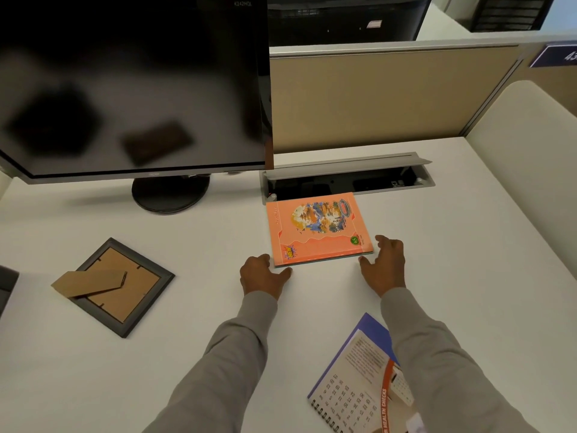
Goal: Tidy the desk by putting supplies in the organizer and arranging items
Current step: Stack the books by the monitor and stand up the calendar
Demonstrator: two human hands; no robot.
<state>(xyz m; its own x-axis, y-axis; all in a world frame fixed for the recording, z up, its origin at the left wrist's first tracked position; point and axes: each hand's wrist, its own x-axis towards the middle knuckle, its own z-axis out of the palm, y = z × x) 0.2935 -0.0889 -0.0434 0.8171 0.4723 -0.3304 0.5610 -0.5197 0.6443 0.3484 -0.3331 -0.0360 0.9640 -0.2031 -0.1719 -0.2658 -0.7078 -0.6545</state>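
An orange book [318, 228] lies flat on the white bench [218, 232], just before an open cable tray [346, 178]. The left hand [263, 275] and right hand [385, 265], fingers spread, flank its near corners, gripping nothing. A picture frame [120, 287] lies face down to the left.

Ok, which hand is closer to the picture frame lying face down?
Left. The left hand sits at the near-left corner of the orange notebook, on the side toward the picture frame. The right hand is at the notebook's near-right corner, farther away.
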